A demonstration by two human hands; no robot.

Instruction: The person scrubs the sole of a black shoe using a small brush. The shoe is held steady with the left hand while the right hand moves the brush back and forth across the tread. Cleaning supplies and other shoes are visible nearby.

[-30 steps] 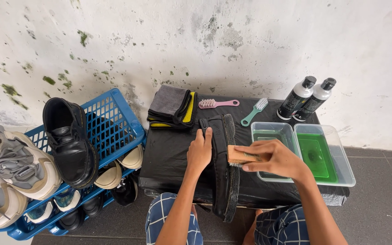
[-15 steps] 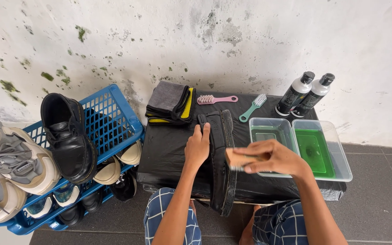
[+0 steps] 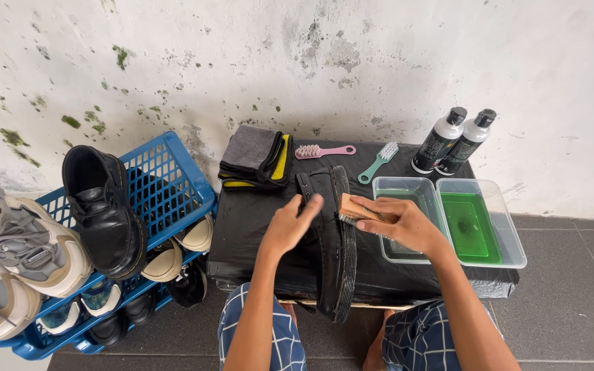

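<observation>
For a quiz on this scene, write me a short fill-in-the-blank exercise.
1. The right hand presses a wooden ____ to the black shoe.
2. The left hand rests on the ____.
3. The clear plastic tub on the right holds ____ liquid.
Missing words: brush; shoe; green.

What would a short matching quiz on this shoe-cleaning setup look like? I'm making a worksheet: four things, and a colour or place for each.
Things:
1. small brush
2. wooden brush
3. right-hand tub
4. black boot

Matches:
A. on the blue crate
B. holds bright green liquid
C. pink handle
D. in the right hand

Pairs: 1-C, 2-D, 3-B, 4-A
</observation>
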